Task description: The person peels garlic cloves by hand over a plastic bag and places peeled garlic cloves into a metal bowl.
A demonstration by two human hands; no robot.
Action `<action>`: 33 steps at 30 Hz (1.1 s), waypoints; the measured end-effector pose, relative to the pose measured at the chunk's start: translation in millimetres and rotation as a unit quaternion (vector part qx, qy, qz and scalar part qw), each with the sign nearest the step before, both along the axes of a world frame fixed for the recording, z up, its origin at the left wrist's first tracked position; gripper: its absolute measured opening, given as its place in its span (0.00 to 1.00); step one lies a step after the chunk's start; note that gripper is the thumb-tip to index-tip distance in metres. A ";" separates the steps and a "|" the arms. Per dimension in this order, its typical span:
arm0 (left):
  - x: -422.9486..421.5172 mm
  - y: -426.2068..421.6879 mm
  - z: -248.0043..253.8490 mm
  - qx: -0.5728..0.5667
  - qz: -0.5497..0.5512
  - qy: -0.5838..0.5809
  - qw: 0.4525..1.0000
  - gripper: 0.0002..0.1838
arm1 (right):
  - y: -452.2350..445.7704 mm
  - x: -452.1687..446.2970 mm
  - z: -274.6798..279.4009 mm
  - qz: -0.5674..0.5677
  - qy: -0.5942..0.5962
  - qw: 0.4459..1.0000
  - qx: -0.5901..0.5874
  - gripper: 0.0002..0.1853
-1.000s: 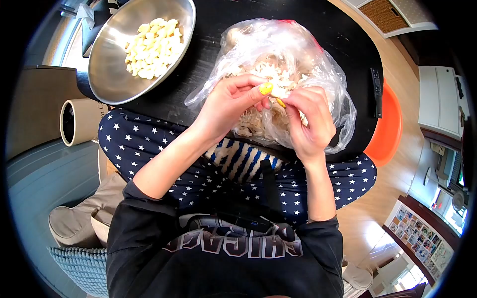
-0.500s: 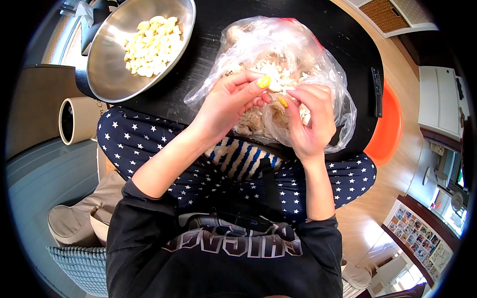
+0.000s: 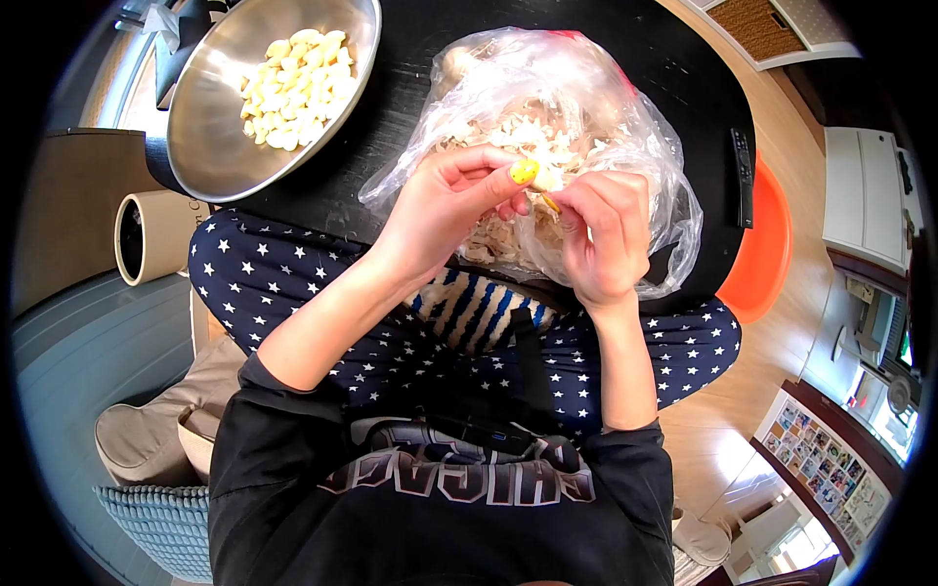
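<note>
Over the open plastic bag (image 3: 459, 93), my left hand (image 3: 430, 200) is closed in a pinch on a pale garlic clove (image 3: 543, 180). My right hand (image 3: 608, 230) has its thumb and fingertips pinched at the right end of the same clove; the fingers cover part of it. Inside the bag lies a heap of dry, papery garlic skins (image 3: 498, 249), with a few whole bulbs showing through the plastic at the back. A steel bowl (image 3: 200, 146) at the upper left holds many peeled garlic cloves (image 3: 298, 93).
The bowl and bag rest on a black round-edged table (image 3: 410, 59). A black remote control (image 3: 743, 176) lies by its right edge, beside an orange chair (image 3: 767, 254). A cream cylindrical container (image 3: 156, 234) is at the left, near my star-patterned trouser leg (image 3: 264, 264).
My right hand has shifted slightly left and its fingers have curled in closer to the left fingertips. The left hand stays nearly in place over the bag.
</note>
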State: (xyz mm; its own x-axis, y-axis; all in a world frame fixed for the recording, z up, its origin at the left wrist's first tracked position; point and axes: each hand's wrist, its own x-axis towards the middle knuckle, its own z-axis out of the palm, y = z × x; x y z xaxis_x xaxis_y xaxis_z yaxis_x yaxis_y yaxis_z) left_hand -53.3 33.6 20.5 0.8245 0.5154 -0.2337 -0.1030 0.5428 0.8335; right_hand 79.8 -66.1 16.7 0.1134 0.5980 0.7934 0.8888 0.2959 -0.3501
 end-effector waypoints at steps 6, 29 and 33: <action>-0.3 -2.0 0.1 -0.054 -0.005 -0.036 0.998 0.10 | -1.9 -1.1 -1.4 0.007 -0.032 0.999 -0.009 0.19; -0.5 1.0 -6.3 -0.175 -0.002 -0.045 0.984 0.10 | 2.9 -3.9 4.3 -0.014 0.127 0.991 -0.027 0.14; -1.3 2.0 -10.8 -0.163 -0.016 -0.062 0.985 0.08 | 2.4 -0.8 3.6 0.012 0.124 0.992 -0.022 0.15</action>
